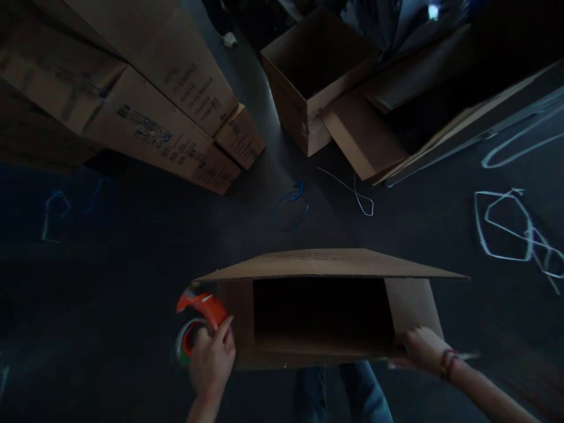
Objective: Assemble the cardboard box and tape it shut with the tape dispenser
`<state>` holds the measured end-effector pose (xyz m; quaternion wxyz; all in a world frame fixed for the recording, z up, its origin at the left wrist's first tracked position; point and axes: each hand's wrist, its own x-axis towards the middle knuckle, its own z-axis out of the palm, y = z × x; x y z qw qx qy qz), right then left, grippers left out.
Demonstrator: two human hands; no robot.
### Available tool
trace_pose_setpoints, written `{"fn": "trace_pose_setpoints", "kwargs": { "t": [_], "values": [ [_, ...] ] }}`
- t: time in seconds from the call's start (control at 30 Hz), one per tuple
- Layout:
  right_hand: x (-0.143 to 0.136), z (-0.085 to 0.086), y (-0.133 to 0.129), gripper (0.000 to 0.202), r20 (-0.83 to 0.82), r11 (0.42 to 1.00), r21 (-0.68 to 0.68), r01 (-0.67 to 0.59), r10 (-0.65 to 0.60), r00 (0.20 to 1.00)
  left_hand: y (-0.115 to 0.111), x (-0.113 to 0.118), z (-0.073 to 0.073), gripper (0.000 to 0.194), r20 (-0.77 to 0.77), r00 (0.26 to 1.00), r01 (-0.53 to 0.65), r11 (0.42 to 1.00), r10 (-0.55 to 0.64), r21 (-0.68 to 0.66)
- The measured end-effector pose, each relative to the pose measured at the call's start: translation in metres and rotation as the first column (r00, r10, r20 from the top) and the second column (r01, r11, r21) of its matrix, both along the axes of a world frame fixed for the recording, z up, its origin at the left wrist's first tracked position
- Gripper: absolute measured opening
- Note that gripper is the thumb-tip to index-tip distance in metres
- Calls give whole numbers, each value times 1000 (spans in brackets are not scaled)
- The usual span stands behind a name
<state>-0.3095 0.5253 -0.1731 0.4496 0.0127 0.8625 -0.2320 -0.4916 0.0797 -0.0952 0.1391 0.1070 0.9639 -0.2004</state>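
Observation:
An open cardboard box (326, 264) stands upright before my legs, its dark inside showing between raised flaps. At its left side my left hand (212, 355) is closed around a red tape dispenser (210, 308) with a roll of tape. My right hand (420, 349) is at the box's right front corner, fingers closed on the cardboard near the right flap (414, 305). A thin pale object, too blurred to name, sticks out beside the right wrist.
Stacked closed cartons (176, 126) fill the upper left. An open carton (308, 108) and a large opened box (370, 138) stand at the upper right. Blue and white strap loops (504, 258) lie on the dark floor (264, 229). A person's foot (230, 40) shows at the top.

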Motion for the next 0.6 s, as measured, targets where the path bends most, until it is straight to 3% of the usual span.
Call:
{"fn": "trace_pose_setpoints", "kwargs": {
  "t": [0.03, 0.1, 0.17, 0.2, 0.3, 0.33, 0.4, 0.47, 0.57, 0.6],
  "values": [
    [-19, -3, 4, 45, -1, 999, 36, -28, 28, 1000, -2, -2, 18, 30, -81, 995, 55, 998, -54, 19],
    [-39, -15, 2, 46, -188, 996, 89, -5, 22, 982, 6, -17, 48, 29, -237, 959, 175, 983, -158, 51],
    [-37, -32, -10, 40, -403, 973, 184, 136, -52, 914, 38, -44, 62, 36, -325, 912, 303, 945, -250, 125],
    [-31, -40, -18, 40, -484, 941, 243, 233, -90, 870, 63, -60, 61, 43, -328, 901, 353, 920, -285, 169],
    [-7, -61, -36, 39, -633, 824, 343, 452, -152, 759, 152, -98, 32, 77, -181, 867, 497, 834, -465, 240],
    [-1, -65, -38, 37, -672, 797, 347, 494, -156, 724, 177, -103, 17, 77, -95, 828, 554, 781, -552, 289],
    [4, -68, -37, 34, -749, 718, 340, 607, -184, 636, 211, -99, -10, 51, 62, 689, 647, 651, -722, 397],
    [1, -67, -34, 39, -826, 615, 297, 730, -218, 519, 218, -83, -30, 41, 70, 632, 686, 598, -772, 415],
    [-9, -61, -30, 45, -903, 450, 109, 886, -329, 278, 203, -57, -39, 54, -63, 690, 702, 647, -721, 298],
    [-13, -58, -28, 45, -899, 363, 20, 932, -402, 176, 197, -50, -39, 56, -91, 699, 700, 653, -709, 291]
  ]
}}
